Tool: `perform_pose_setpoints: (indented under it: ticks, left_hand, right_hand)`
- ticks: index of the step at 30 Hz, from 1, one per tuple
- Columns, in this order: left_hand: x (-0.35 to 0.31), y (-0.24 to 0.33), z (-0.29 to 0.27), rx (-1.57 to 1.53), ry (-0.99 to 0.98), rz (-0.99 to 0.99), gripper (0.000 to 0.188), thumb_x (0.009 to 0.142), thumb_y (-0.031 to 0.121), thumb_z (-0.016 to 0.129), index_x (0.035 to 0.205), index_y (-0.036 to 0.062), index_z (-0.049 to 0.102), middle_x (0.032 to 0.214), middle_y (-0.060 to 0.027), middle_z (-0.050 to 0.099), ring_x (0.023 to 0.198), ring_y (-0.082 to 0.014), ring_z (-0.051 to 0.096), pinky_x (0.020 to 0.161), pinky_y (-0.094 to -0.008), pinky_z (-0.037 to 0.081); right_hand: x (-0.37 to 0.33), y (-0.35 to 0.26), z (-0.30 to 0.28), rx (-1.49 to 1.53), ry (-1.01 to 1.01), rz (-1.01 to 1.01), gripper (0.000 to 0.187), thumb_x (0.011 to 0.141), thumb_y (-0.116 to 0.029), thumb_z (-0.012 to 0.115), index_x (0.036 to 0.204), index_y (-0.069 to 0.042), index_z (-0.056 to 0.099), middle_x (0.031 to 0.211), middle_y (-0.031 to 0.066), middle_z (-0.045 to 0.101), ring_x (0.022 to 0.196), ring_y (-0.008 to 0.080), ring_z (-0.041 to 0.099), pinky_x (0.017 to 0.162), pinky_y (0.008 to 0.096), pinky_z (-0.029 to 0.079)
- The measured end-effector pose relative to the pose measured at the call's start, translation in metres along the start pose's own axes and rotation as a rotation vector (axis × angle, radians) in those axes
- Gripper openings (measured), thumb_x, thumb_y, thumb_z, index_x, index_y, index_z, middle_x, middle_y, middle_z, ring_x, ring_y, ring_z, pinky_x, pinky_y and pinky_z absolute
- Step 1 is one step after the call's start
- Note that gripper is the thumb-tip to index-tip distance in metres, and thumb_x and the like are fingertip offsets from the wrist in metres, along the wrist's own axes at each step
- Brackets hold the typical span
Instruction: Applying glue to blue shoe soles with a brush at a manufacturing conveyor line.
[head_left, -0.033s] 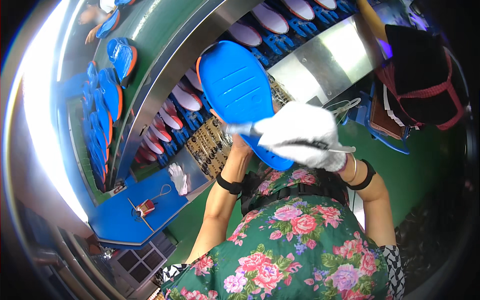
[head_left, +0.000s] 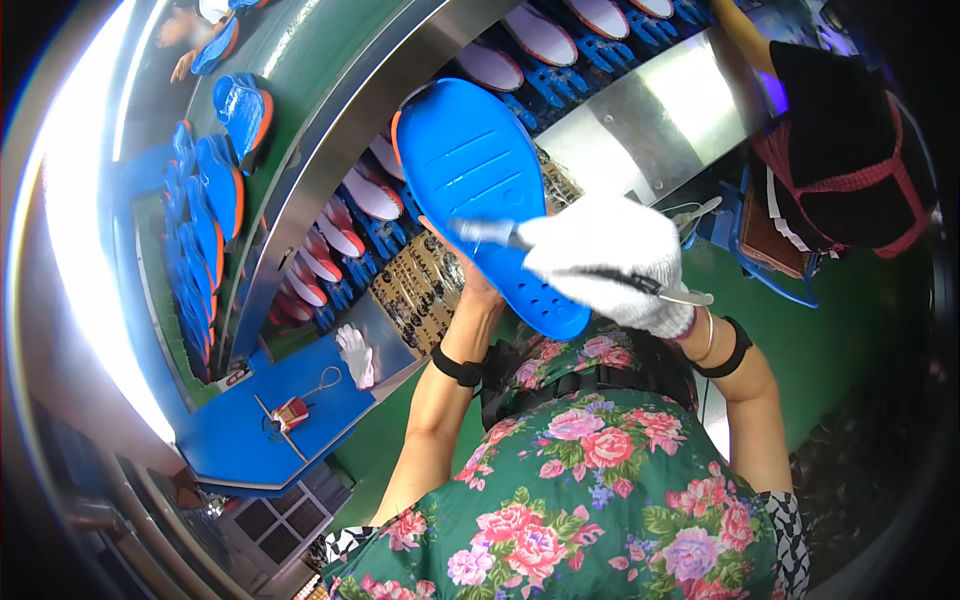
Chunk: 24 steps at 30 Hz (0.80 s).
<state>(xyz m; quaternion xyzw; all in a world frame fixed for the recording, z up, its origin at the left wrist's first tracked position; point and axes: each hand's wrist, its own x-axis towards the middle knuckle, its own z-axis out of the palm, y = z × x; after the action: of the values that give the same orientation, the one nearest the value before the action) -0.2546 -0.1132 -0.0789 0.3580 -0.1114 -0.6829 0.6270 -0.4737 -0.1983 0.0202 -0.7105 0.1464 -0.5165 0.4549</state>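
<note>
Blue sole (head_left: pixel 470 160) is being held before the floral garment (head_left: pixel 590 470), left hand (head_left: pixel 478 282) grasping its left edge from beneath. Gloved right hand (head_left: pixel 610 262) is gripping a brush (head_left: pixel 485 232), blurred over the sole's middle; contact, cannot tell. Farther, a glove (head_left: pixel 357 357) is lying beside the table's (head_left: pixel 225 440) right edge; beyond, more soles (head_left: pixel 218 178) are lining the green belt (head_left: pixel 322 70).

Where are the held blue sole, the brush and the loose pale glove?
Blue sole (head_left: pixel 478 165): head view, on its broad, grooved part.
Brush (head_left: pixel 484 232): head view, on its blurred head.
Loose pale glove (head_left: pixel 356 357): head view, on its middle.
</note>
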Motion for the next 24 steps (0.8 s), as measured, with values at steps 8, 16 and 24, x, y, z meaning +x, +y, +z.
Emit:
perform_pose_setpoints:
  ticks: [8, 16, 24]
  left_hand:
    - [0.023, 0.016, 0.024, -0.254, -0.383, -0.051, 0.14, 0.06, 0.117, 0.043, 0.123, -0.0063, 0.063, 0.103, -0.0227, 0.073, 0.106, -0.0402, 0.07, 0.095, -0.0553, 0.06]
    - [0.046, 0.022, 0.023, -0.181, -0.508, 0.142, 0.118, 0.081, 0.101, 0.054, 0.126, -0.0071, 0.064, 0.112, -0.0182, 0.072, 0.102, -0.0336, 0.073, 0.092, -0.0496, 0.06]
    - [0.053, 0.027, 0.011, -0.216, -0.606, 0.106, 0.089, 0.091, 0.08, 0.071, 0.131, 0.0012, 0.061, 0.108, -0.0139, 0.07, 0.112, -0.0314, 0.064, 0.111, -0.0413, 0.051]
  right_hand:
    - [-0.02, 0.005, 0.003, 0.079, -0.114, -0.008, 0.025, 0.087, -0.008, 0.085, 0.111, -0.009, 0.085, 0.113, 0.0108, 0.083, 0.093, 0.0289, 0.078, 0.087, 0.041, 0.061]
    - [-0.024, -0.003, 0.007, 0.086, -0.062, 0.027, 0.023, 0.086, -0.003, 0.086, 0.109, -0.008, 0.085, 0.109, 0.0099, 0.083, 0.095, 0.0261, 0.079, 0.083, 0.0374, 0.062]
    - [-0.039, 0.001, 0.001, -0.107, -0.142, -0.084, 0.024, 0.086, -0.005, 0.087, 0.11, -0.008, 0.085, 0.109, 0.0103, 0.082, 0.092, 0.0269, 0.078, 0.081, 0.0411, 0.062]
